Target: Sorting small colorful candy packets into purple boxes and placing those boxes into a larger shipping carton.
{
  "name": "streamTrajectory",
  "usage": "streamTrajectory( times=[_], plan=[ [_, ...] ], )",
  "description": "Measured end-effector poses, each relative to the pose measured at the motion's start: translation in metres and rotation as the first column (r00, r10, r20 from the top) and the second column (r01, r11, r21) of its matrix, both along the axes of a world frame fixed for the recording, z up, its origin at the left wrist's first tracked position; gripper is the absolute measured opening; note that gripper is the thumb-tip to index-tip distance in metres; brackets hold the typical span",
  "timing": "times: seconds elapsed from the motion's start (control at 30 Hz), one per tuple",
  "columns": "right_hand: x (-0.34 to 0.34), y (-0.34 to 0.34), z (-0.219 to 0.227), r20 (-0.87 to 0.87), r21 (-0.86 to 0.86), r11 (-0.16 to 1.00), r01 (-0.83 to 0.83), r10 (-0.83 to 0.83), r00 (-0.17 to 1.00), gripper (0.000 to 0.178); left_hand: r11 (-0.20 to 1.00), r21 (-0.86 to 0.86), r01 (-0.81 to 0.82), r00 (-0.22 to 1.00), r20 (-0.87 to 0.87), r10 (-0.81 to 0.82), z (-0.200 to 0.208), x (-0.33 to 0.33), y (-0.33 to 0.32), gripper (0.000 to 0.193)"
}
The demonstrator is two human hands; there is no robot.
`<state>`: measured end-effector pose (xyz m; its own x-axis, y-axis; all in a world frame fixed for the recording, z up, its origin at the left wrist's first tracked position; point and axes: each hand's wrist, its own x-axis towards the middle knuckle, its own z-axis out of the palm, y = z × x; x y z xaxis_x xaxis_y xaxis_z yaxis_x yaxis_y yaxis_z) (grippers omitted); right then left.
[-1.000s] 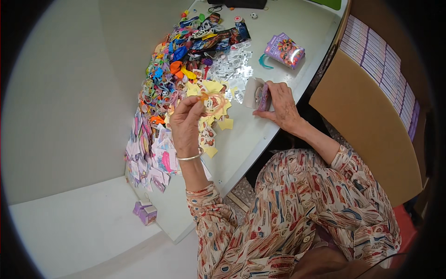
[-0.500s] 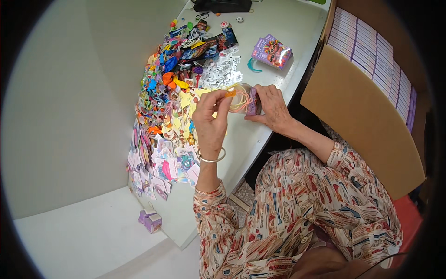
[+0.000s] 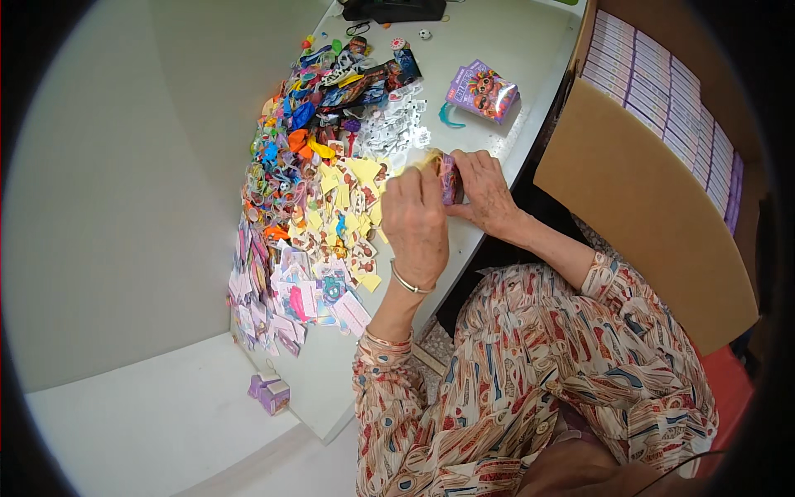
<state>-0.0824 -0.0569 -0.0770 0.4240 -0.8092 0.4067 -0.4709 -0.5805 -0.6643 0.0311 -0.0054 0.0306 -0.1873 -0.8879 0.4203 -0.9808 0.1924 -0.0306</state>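
Note:
My right hand [image 3: 490,197] grips a small purple box [image 3: 450,180] upright over the table, its thumb and fingers around the sides. Curled against the open side of that box is my left hand [image 3: 416,222], a bangle on its wrist. A bit of yellowish looped cord [image 3: 432,157] shows past the left fingertips; the rest of it is hidden by the hand and the box. Beneath and left of my left hand lie yellow-and-white paper pieces [image 3: 362,171]. White printed packets [image 3: 396,124] are spread just beyond them.
Purple picture boxes [image 3: 489,94] and a teal curved trinket [image 3: 450,116] lie farther back. A heap of small colourful toys [image 3: 286,157] lines the wall, with pastel cards [image 3: 290,290] nearer. A little purple carton [image 3: 269,393] sits at lower left. A cardboard box [image 3: 642,195] of packed boxes stands right.
My left hand has moved right and turned over, carrying the looped cords from outside the box to its opening. The right hand holds the box nearly still.

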Motion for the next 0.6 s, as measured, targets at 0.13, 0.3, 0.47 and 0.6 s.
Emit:
streamTrajectory(
  times=[0.13,0.3,0.47,0.6],
  plan=[
    [0.0,0.001,0.003,0.007,0.001,1.0,-0.006,0.006,1.0,0.086,0.999,0.037,-0.001,0.997,0.078,-0.002,-0.001,-0.002,0.003,0.036],
    [-0.002,-0.004,-0.001,0.02,0.013,1.0,-0.003,0.002,1.0,0.087,0.996,-0.085,-0.028,0.99,-0.142,0.015,-0.003,0.001,0.01,0.03],
    [-0.002,-0.001,0.006,-0.008,0.013,1.0,-0.02,0.02,1.0,0.094,0.995,-0.003,-0.096,0.962,-0.258,0.092,-0.024,0.006,0.017,0.022],
    [-0.005,-0.002,0.018,0.057,-0.024,0.999,-0.043,0.044,0.997,0.098,0.996,0.049,-0.07,0.909,-0.409,0.084,-0.029,0.009,0.012,0.018]
  ],
)
